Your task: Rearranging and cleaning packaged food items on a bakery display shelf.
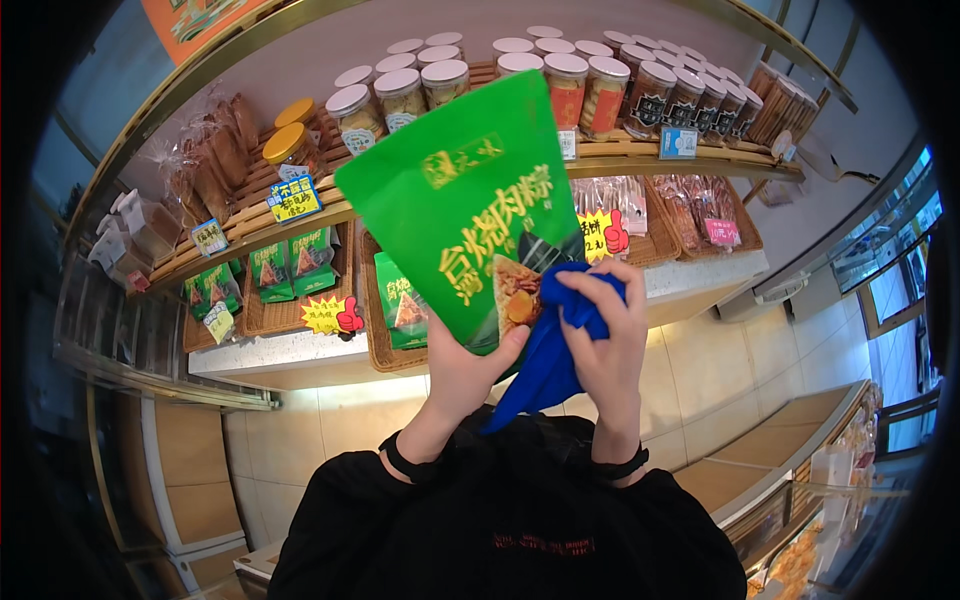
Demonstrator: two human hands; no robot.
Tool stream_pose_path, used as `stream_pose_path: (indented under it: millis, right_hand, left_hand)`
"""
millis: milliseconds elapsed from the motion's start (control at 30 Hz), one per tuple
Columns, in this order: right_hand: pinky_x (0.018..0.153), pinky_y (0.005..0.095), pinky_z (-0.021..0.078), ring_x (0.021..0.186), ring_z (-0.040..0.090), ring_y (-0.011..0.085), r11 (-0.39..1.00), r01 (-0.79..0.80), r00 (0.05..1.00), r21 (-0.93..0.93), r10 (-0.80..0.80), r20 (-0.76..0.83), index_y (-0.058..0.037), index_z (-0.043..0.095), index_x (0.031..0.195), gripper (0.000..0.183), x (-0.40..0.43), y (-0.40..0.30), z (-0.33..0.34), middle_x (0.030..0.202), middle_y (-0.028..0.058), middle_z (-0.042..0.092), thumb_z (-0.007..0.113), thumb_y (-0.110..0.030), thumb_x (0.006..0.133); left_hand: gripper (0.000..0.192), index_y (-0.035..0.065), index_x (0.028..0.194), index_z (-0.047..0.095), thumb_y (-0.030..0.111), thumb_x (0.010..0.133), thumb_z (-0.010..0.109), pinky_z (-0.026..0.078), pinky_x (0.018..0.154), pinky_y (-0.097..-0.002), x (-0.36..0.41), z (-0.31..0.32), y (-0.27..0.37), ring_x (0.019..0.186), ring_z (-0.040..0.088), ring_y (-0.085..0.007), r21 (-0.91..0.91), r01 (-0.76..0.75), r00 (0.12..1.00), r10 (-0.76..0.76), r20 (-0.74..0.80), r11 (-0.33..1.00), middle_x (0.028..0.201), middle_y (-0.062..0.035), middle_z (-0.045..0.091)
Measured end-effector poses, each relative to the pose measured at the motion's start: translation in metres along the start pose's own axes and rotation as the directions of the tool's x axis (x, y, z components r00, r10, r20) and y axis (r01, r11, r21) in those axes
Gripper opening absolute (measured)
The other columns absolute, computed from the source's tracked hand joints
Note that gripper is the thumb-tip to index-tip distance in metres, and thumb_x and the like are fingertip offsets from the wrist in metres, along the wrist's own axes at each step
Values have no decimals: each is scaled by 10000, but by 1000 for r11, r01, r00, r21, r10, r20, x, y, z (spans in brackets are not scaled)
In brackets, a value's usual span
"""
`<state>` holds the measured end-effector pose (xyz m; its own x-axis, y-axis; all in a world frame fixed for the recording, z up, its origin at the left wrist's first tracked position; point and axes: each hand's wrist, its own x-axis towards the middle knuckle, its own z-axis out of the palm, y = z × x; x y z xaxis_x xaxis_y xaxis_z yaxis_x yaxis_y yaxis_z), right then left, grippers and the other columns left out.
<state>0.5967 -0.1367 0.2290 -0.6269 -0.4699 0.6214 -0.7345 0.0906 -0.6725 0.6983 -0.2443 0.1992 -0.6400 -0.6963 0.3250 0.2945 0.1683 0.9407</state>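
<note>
A green food pouch [465, 202] with gold writing and a picture of a filled rice dumpling is raised in front of the shelves, tilted. My left hand [469, 360] grips its lower edge, thumb on the front face. A blue cloth [562, 345] is bunched in my right hand [611, 330], pressed against the pouch's lower right corner; its tail hangs down between my wrists. The fingers behind the pouch are hidden. Behind it, a wicker basket [370, 330] on the counter holds a similar green pouch [403, 300].
An upper slatted shelf [517, 166] carries lidded jars [566, 86] and bagged bread [214, 169]. Below, more wicker baskets [341, 300] hold green pouches and wrapped snacks [694, 202] on a stone-topped counter [330, 360]. Another display case [787, 510] stands at lower right.
</note>
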Motion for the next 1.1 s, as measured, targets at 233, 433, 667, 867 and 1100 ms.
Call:
stream_pose_path:
  millis: [233, 433, 667, 867, 1100]
  right_hand:
    - [689, 302, 445, 795, 539, 252, 980, 60, 993, 190, -77, 84, -78, 596, 904, 363, -9, -7, 7, 894, 99, 490, 600, 30, 558]
    - [702, 282, 420, 812, 515, 240, 970, -94, 984, 222, 124, -125, -26, 564, 897, 255, 4, 30, 9, 871, 114, 479, 597, 22, 649]
    - [663, 307, 448, 773, 540, 252, 974, 106, 977, 198, -139, 161, -96, 605, 883, 345, -8, -5, 2, 876, 87, 500, 621, -10, 550]
    - [685, 293, 439, 805, 542, 246, 989, -96, 992, 113, 105, -70, -62, 584, 895, 274, -8, 45, 16, 890, 96, 492, 606, -8, 628]
    - [745, 275, 410, 826, 518, 211, 958, -129, 944, 258, 39, 326, -41, 592, 891, 270, -7, 27, 4, 899, 89, 497, 635, -4, 627]
  left_hand:
    - [644, -18, 1143, 342, 179, 638, 690, 478, 628, -328, 2, -3, 5, 727, 602, -284, 407, -141, 956, 17, 293, 902, 823, -160, 583]
    - [563, 4, 1086, 453, 225, 625, 689, 473, 596, -323, -13, -14, 3, 700, 598, -293, 521, -247, 898, -9, 441, 817, 796, -156, 583]
    - [549, 56, 1080, 458, 203, 591, 656, 451, 563, -361, -21, -16, -6, 697, 567, -310, 603, -197, 881, -131, 455, 773, 781, -125, 567]
    - [396, 46, 957, 522, 169, 596, 626, 432, 507, -355, -21, -17, -1, 611, 549, -284, 656, -419, 806, -76, 587, 628, 690, -97, 520]
    - [402, 78, 990, 527, 182, 610, 605, 444, 500, -335, -26, -21, -15, 618, 558, -252, 660, -448, 790, -78, 608, 603, 739, -68, 533]
